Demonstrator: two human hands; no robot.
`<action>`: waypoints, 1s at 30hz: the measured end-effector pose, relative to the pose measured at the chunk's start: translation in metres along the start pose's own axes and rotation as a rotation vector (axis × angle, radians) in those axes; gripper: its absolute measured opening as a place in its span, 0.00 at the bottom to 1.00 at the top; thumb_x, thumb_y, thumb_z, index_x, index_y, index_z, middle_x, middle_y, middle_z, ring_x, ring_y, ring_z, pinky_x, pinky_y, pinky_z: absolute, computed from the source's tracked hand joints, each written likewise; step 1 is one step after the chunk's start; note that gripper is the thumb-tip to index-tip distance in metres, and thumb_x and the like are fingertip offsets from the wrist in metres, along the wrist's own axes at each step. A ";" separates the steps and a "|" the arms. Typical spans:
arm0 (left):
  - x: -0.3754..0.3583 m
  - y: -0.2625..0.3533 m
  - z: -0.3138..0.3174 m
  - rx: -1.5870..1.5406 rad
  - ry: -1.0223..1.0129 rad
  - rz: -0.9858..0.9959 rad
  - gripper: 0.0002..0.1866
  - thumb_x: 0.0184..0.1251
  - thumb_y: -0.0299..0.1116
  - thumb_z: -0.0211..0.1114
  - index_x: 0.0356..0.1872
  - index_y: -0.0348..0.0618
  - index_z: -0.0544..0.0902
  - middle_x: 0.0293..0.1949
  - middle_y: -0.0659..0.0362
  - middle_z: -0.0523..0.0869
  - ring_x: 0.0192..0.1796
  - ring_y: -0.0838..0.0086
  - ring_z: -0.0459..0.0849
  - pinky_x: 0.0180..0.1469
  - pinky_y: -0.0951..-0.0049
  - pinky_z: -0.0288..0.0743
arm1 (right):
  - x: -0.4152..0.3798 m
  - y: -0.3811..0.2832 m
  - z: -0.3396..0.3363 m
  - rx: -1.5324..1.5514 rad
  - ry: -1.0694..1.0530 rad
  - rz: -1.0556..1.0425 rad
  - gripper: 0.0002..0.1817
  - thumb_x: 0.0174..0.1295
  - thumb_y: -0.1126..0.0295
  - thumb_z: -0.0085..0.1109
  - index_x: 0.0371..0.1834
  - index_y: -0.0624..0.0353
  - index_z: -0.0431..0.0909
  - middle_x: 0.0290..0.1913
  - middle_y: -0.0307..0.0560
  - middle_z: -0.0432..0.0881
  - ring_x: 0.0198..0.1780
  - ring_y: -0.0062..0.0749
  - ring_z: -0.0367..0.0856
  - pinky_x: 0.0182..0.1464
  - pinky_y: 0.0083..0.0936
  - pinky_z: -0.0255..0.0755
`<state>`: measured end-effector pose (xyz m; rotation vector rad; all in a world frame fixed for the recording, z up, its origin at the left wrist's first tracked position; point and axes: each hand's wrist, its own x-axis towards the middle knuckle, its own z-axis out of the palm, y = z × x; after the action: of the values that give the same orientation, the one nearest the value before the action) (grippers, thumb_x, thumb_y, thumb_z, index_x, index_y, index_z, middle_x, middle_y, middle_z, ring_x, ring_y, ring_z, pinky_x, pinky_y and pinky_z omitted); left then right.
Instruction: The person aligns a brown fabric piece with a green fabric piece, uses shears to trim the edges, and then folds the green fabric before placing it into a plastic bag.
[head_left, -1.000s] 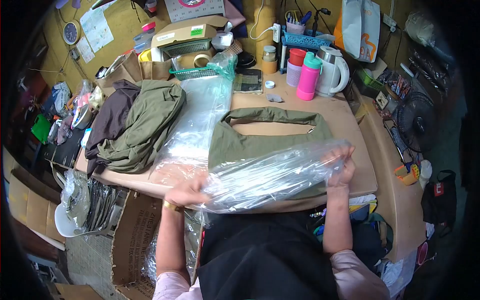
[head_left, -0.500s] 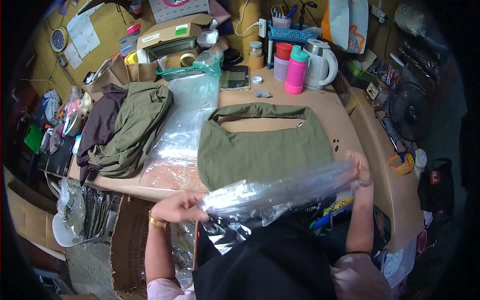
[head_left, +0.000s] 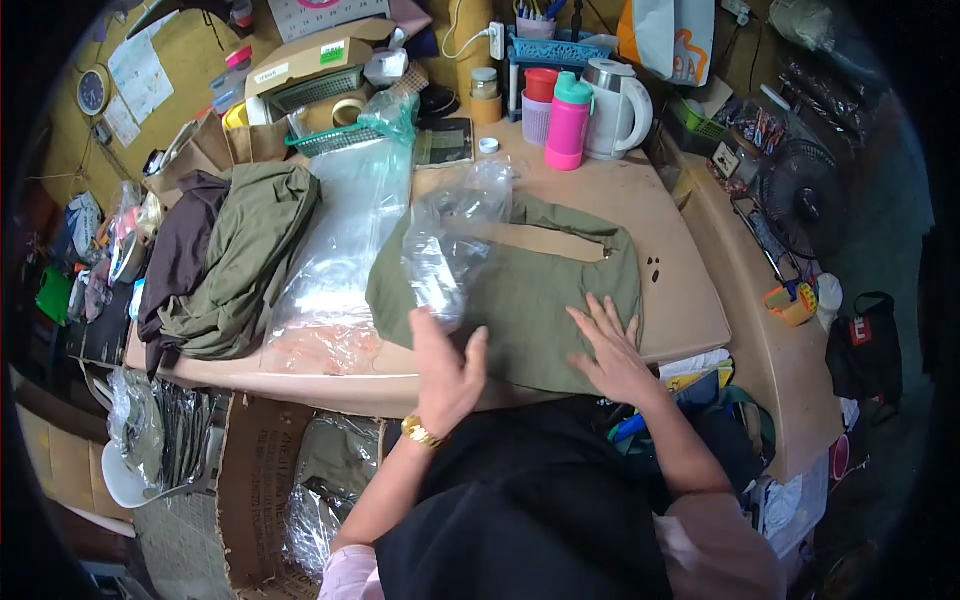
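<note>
An olive-green fabric shoulder bag (head_left: 540, 320) lies flat on the table, its strap looped toward the back. My right hand (head_left: 615, 355) rests on its lower right part with fingers spread. Near the lower left part is my left hand (head_left: 447, 378), turned on edge, thumb apart from the stretched fingers. Just beyond those fingertips a clear plastic bag (head_left: 440, 260) stretches over the left side of the fabric bag, blurred in places. Whether the fingertips touch the plastic is hard to see.
Clear plastic sheets (head_left: 345, 240) lie to the left, beside a heap of olive and dark cloth (head_left: 240, 260). Behind stand a pink bottle (head_left: 567, 130), a kettle (head_left: 612, 110) and a green basket (head_left: 335, 140). An open carton (head_left: 255, 480) sits below the table's front edge.
The clear plastic bag, earlier stretched between both hands, has left my right hand and now extends over the fabric bag. My right hand has come down onto the fabric; my left has moved right.
</note>
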<state>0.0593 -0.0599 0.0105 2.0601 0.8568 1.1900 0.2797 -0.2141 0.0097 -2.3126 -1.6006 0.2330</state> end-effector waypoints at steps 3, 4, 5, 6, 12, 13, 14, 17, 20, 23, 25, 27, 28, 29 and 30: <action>0.014 -0.024 0.018 0.369 -0.143 0.018 0.31 0.61 0.44 0.72 0.53 0.30 0.69 0.56 0.39 0.71 0.59 0.43 0.71 0.64 0.49 0.62 | -0.031 -0.025 -0.045 -0.058 -0.076 -0.221 0.44 0.54 0.54 0.71 0.75 0.45 0.63 0.81 0.57 0.49 0.81 0.58 0.42 0.73 0.74 0.35; 0.015 -0.030 0.020 0.370 -0.139 0.015 0.31 0.61 0.44 0.72 0.53 0.30 0.69 0.56 0.39 0.71 0.59 0.43 0.71 0.64 0.49 0.62 | -0.036 -0.014 -0.034 -0.059 -0.078 -0.225 0.44 0.54 0.54 0.71 0.75 0.45 0.63 0.81 0.57 0.49 0.81 0.58 0.42 0.73 0.74 0.35; 0.015 -0.034 0.022 0.455 -0.158 0.057 0.31 0.60 0.47 0.72 0.51 0.31 0.69 0.56 0.40 0.72 0.59 0.45 0.71 0.63 0.49 0.62 | -0.039 0.008 -0.017 -0.125 0.018 -0.310 0.41 0.51 0.62 0.70 0.72 0.47 0.67 0.79 0.57 0.52 0.81 0.57 0.46 0.73 0.73 0.38; 0.015 -0.037 0.023 0.539 -0.182 0.100 0.31 0.58 0.49 0.72 0.48 0.33 0.70 0.55 0.41 0.72 0.59 0.47 0.72 0.62 0.50 0.63 | -0.038 0.024 -0.003 -0.188 0.114 -0.391 0.39 0.48 0.69 0.68 0.69 0.48 0.70 0.78 0.57 0.55 0.80 0.55 0.50 0.73 0.72 0.42; 0.015 -0.033 0.025 0.525 -0.290 0.145 0.36 0.56 0.55 0.72 0.50 0.32 0.70 0.55 0.42 0.72 0.60 0.48 0.71 0.62 0.49 0.62 | 0.001 0.027 -0.020 -0.023 0.598 -0.590 0.20 0.41 0.85 0.54 0.38 0.56 0.83 0.47 0.48 0.85 0.58 0.41 0.82 0.67 0.55 0.63; 0.011 -0.030 0.030 0.521 -0.295 0.169 0.35 0.56 0.56 0.73 0.49 0.33 0.71 0.55 0.43 0.73 0.60 0.50 0.72 0.62 0.49 0.63 | 0.010 0.017 -0.038 -0.002 0.686 -0.597 0.19 0.42 0.84 0.54 0.39 0.57 0.83 0.46 0.48 0.86 0.54 0.41 0.83 0.64 0.52 0.65; 0.007 -0.024 0.034 0.453 -0.340 0.180 0.34 0.55 0.52 0.74 0.49 0.33 0.71 0.55 0.43 0.73 0.60 0.49 0.72 0.62 0.49 0.62 | 0.019 0.005 -0.057 0.017 0.774 -0.600 0.19 0.42 0.83 0.53 0.39 0.57 0.83 0.45 0.47 0.86 0.50 0.41 0.84 0.61 0.49 0.68; -0.016 -0.023 0.053 0.263 -0.429 0.220 0.35 0.55 0.46 0.75 0.53 0.28 0.69 0.56 0.42 0.72 0.62 0.45 0.70 0.65 0.47 0.61 | 0.053 -0.072 -0.098 -0.063 0.816 -0.778 0.14 0.48 0.84 0.53 0.39 0.61 0.80 0.33 0.48 0.82 0.37 0.44 0.80 0.49 0.44 0.69; -0.006 0.002 0.021 -0.304 -0.273 -0.021 0.36 0.62 0.40 0.70 0.65 0.27 0.66 0.64 0.40 0.72 0.68 0.50 0.69 0.70 0.55 0.63 | 0.096 -0.108 -0.112 -0.035 0.465 -0.761 0.10 0.57 0.77 0.58 0.43 0.63 0.79 0.32 0.52 0.79 0.35 0.48 0.77 0.45 0.42 0.69; 0.020 -0.052 -0.024 -0.949 -0.025 -0.725 0.22 0.80 0.48 0.50 0.53 0.36 0.79 0.52 0.52 0.84 0.54 0.64 0.83 0.57 0.60 0.79 | 0.147 -0.099 -0.099 0.125 -0.158 -0.725 0.16 0.56 0.66 0.69 0.43 0.62 0.78 0.36 0.52 0.81 0.39 0.44 0.79 0.45 0.37 0.71; 0.036 -0.058 -0.062 -1.007 0.237 -0.627 0.20 0.80 0.46 0.52 0.56 0.37 0.76 0.50 0.52 0.84 0.51 0.65 0.85 0.55 0.61 0.81 | 0.178 -0.092 -0.067 0.235 -0.495 -0.822 0.18 0.53 0.63 0.73 0.41 0.62 0.78 0.37 0.51 0.82 0.41 0.42 0.80 0.46 0.35 0.71; 0.044 -0.080 -0.086 -0.927 0.215 -0.370 0.18 0.77 0.35 0.57 0.61 0.37 0.72 0.55 0.52 0.81 0.56 0.69 0.82 0.57 0.64 0.80 | 0.204 -0.097 -0.033 0.195 -0.851 -0.603 0.22 0.48 0.62 0.77 0.42 0.63 0.81 0.42 0.52 0.83 0.48 0.45 0.81 0.50 0.34 0.73; 0.048 -0.071 -0.097 -0.821 0.183 -0.269 0.19 0.75 0.31 0.58 0.63 0.36 0.70 0.57 0.52 0.79 0.58 0.70 0.80 0.57 0.65 0.79 | 0.209 -0.102 -0.025 0.194 -0.851 -0.612 0.22 0.48 0.62 0.77 0.42 0.63 0.81 0.42 0.52 0.83 0.48 0.45 0.81 0.50 0.34 0.73; 0.053 -0.075 -0.106 -0.816 0.188 -0.268 0.19 0.75 0.31 0.58 0.63 0.36 0.70 0.57 0.52 0.79 0.58 0.70 0.80 0.57 0.65 0.79 | 0.210 -0.106 -0.018 0.179 -0.693 -0.684 0.21 0.48 0.63 0.77 0.40 0.63 0.80 0.46 0.53 0.82 0.49 0.45 0.81 0.51 0.34 0.73; 0.058 -0.082 -0.119 -0.596 0.226 -0.164 0.19 0.73 0.27 0.58 0.63 0.35 0.71 0.59 0.52 0.76 0.61 0.71 0.77 0.60 0.66 0.77 | 0.211 -0.108 -0.009 0.167 -0.534 -0.748 0.20 0.47 0.64 0.77 0.38 0.64 0.80 0.49 0.53 0.82 0.50 0.45 0.81 0.51 0.34 0.73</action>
<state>-0.0428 0.0559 0.0271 1.3729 0.6503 1.3967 0.2636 0.0156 0.0656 -1.4456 -2.4529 0.7982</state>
